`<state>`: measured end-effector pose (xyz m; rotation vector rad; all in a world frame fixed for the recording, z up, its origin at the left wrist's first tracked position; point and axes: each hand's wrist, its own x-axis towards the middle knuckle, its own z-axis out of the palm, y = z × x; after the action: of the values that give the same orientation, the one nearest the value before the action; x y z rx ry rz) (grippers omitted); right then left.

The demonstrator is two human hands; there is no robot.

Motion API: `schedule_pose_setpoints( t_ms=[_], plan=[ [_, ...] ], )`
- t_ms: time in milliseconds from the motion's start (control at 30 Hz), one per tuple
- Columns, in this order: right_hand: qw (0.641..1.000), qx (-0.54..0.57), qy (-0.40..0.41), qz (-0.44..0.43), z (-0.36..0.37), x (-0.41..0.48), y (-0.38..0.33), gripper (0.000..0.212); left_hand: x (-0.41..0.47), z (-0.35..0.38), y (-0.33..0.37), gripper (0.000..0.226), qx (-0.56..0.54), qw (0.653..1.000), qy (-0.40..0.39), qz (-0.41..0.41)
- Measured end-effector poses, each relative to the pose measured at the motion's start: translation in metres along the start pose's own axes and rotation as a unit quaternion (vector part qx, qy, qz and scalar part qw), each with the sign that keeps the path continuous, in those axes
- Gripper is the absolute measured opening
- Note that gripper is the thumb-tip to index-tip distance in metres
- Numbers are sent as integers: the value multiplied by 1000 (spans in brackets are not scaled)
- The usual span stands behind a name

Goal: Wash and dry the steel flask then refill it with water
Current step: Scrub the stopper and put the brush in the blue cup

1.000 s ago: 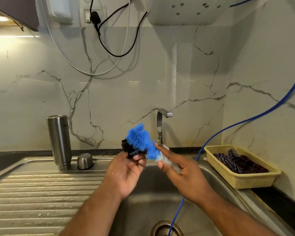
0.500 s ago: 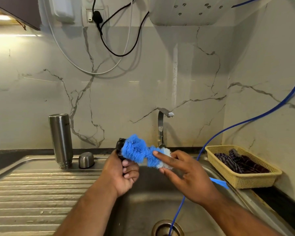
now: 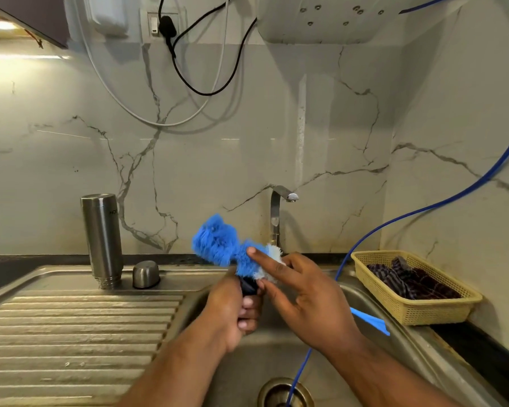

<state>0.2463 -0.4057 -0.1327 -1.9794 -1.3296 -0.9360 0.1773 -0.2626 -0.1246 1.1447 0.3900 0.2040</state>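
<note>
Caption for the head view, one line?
Left hand grips a blue brush over the sink, right hand touching its bristles; steel flask stands on the drainboard.

Both forearms (bare) reach forward from the lower edge. The left hand (image 3: 232,315) is curled round the dark handle of a brush (image 3: 218,245), knuckles toward the camera. The right hand (image 3: 306,304) is spread, its straight fingers (image 3: 265,258) touching the bristles.

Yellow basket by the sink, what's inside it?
A crumpled dark checked cloth lies inside the yellow basket. The cloth covers most of the basket's floor, so anything underneath it is hidden.
</note>
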Motion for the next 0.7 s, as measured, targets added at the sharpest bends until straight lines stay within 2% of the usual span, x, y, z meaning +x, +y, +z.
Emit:
schedule_pose_setpoints(
  t_ms=[67, 167, 200, 300, 367, 433, 500, 533, 567, 633, 700],
  plan=[
    [1000, 1, -3, 11, -1, -3, 5, 55, 2, -3, 7, 57, -47, 999, -1, 0],
    [998, -14, -54, -9, -2, -13, 15, 54, 4, -24, 24, 48, -199, 980, 18, -2],
    [998, -8, -61, -13, -1, -13, 14, 54, 2, -27, 24, 48, -203, 979, 20, -9],
    [998, 51, -46, 10, 2, -4, 3, 51, -3, -10, 7, 54, -85, 995, -12, -47],
    [997, 73, -23, 23, 2, -1, 2, 49, -3, 1, 0, 60, -48, 996, -46, -63],
    [996, 75, -32, 22, -2, -5, 9, 47, -3, -4, 9, 62, -110, 991, -54, -56],
    [994, 64, -85, 10, -4, -11, 16, 46, -5, -17, 21, 59, -195, 980, -35, -25],
    [992, 60, -107, 3, -5, -13, 16, 47, -7, -20, 22, 54, -195, 981, -17, -12],
    [992, 56, -115, -2, -4, -12, 13, 47, -8, -22, 19, 49, -161, 987, 3, 4],
    [994, 47, -96, 8, -4, -7, 1, 46, -6, -15, 8, 44, -2, 997, 45, 58],
    [997, 31, -58, 30, -2, -1, -10, 46, -2, -5, -1, 47, 175, 972, 85, 132]
  ],
)
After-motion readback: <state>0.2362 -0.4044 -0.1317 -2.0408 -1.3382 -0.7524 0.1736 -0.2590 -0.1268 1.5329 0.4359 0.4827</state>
